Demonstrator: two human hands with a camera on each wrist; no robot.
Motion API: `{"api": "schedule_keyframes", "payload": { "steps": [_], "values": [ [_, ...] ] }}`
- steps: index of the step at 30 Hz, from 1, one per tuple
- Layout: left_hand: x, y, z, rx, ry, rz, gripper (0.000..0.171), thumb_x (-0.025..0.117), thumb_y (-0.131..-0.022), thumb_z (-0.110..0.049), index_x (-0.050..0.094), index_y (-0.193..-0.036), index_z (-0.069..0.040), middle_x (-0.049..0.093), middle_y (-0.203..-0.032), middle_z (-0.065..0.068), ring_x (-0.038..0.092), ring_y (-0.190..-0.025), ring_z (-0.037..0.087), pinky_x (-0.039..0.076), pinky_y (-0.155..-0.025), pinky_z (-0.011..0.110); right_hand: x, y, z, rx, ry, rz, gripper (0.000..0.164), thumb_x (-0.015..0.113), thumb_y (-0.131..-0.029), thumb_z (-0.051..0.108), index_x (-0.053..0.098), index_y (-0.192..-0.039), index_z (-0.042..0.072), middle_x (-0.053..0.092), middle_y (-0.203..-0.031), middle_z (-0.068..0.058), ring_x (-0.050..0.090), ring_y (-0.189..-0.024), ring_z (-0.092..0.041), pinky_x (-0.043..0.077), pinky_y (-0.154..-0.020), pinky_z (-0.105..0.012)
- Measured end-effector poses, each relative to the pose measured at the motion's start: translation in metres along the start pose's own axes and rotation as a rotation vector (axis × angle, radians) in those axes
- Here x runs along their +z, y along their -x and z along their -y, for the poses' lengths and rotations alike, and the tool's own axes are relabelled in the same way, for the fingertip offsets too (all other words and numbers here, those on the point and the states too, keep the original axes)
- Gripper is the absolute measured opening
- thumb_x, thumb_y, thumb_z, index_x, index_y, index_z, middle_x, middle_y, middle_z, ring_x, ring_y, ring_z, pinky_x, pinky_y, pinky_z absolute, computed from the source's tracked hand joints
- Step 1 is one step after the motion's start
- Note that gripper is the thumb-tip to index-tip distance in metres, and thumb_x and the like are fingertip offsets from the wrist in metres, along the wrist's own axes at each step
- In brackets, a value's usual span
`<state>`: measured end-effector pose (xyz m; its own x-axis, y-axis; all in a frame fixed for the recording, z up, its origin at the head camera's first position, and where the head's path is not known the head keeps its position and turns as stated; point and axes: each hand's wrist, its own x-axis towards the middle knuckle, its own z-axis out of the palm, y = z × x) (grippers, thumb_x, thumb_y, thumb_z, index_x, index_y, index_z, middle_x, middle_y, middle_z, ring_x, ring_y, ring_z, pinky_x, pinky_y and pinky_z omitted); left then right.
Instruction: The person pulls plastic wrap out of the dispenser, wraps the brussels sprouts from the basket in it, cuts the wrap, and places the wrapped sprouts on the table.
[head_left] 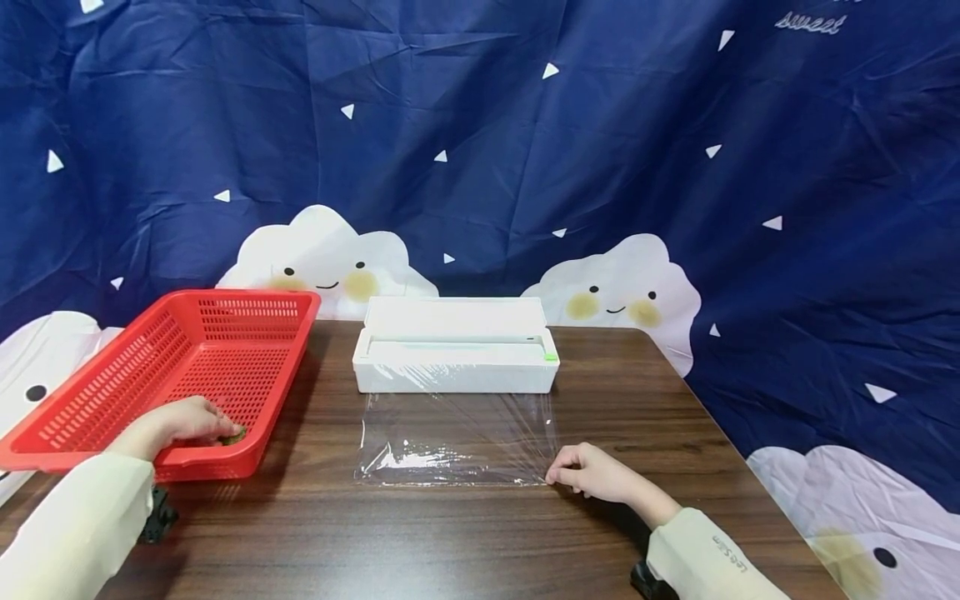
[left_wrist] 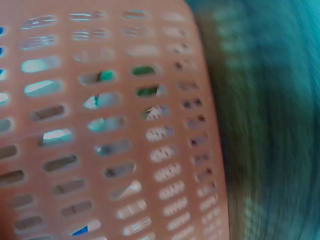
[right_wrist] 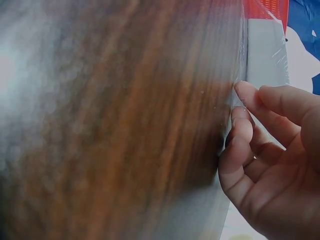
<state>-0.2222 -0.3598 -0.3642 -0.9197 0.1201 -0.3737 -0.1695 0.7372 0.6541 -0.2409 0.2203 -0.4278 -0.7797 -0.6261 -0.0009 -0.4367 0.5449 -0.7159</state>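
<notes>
In the head view my left hand reaches over the near rim into the red plastic basket. Its fingers hold a small green thing, mostly hidden by the hand; its kind cannot be made out. The left wrist view is filled by the slotted basket wall, with bits of green behind the slots. My right hand pinches the near right corner of a clear sheet of cling film. That sheet stretches over the table from a white cling film dispenser, whose lid stands raised.
The brown wooden table carries the basket at the left and the dispenser at the back middle. A dark blue curtain with white clouds hangs right behind the table and along its right side. Dark wrist devices sit under both sleeves.
</notes>
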Motion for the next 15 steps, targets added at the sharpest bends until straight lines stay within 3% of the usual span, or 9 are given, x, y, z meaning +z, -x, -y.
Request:
{"api": "schedule_keyframes", "payload": {
  "steps": [5, 15],
  "values": [
    [-0.0015, 0.0001, 0.0022, 0.05, 0.133, -0.049, 0.035, 0.059, -0.091, -0.021, 0.06, -0.103, 0.012, 0.062, -0.079, 0.003, 0.055, -0.067, 0.016, 0.045, -0.061, 0.028, 0.0005, -0.0001, 0.0004, -0.006, -0.005, 0.009, 0.015, 0.056, -0.089, 0.007, 0.07, -0.083, 0.005, 0.05, -0.071, 0.002, 0.043, -0.052, -0.004, 0.037, -0.04, -0.019],
    [-0.0079, -0.0011, -0.0025, 0.092, 0.294, -0.085, 0.052, 0.057, -0.092, -0.025, 0.044, -0.119, 0.017, 0.062, -0.089, 0.002, 0.062, -0.078, 0.016, 0.051, -0.072, 0.03, -0.0003, -0.0003, -0.0009, 0.0, -0.006, 0.009, 0.016, 0.056, -0.09, 0.007, 0.07, -0.083, 0.005, 0.05, -0.072, 0.002, 0.044, -0.052, -0.004, 0.037, -0.04, -0.019]
  ]
}}
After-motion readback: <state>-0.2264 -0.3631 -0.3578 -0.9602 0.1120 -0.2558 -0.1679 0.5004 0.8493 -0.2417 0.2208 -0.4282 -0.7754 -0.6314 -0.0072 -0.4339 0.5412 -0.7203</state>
